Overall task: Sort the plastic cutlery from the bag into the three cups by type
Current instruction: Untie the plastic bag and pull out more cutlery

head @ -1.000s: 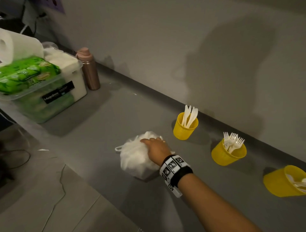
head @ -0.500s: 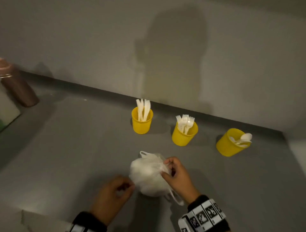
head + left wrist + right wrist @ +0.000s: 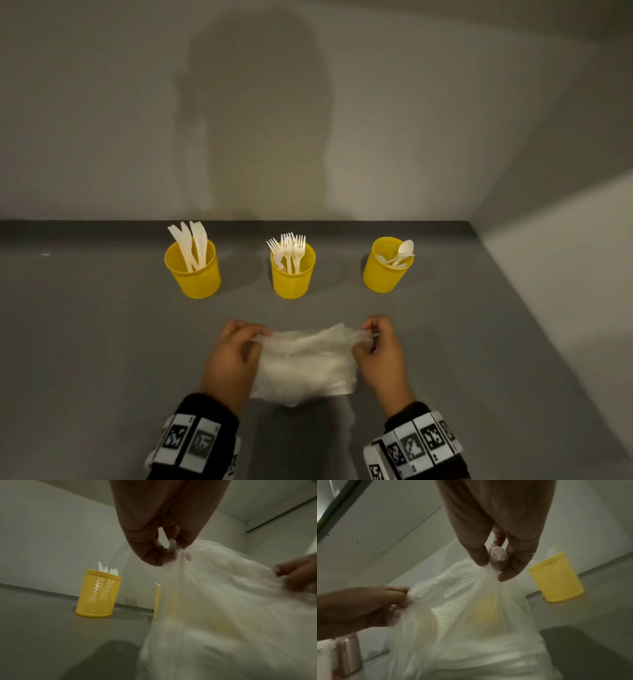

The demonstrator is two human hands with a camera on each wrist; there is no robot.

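A thin white plastic bag (image 3: pixel 305 363) lies on the grey counter in front of me, its top edge stretched between both hands. My left hand (image 3: pixel 236 346) pinches the bag's left corner (image 3: pixel 173 549); my right hand (image 3: pixel 375 339) pinches the right corner (image 3: pixel 489 566). Behind the bag stand three yellow mesh cups in a row: the left cup (image 3: pixel 193 270) holds white knives, the middle cup (image 3: pixel 292 270) holds white forks, the right cup (image 3: pixel 387 265) holds white spoons. Whatever is inside the bag is hidden by its cloudy plastic.
The grey counter (image 3: pixel 102 342) meets a wall behind the cups and a side wall on the right. A metal bottle (image 3: pixel 348 655) stands off to the left, seen only in the right wrist view.
The view swung from the counter's left part to face the cups squarely. My left hand came in and took the bag's left corner; both hands have pulled the crumpled bag out wide.
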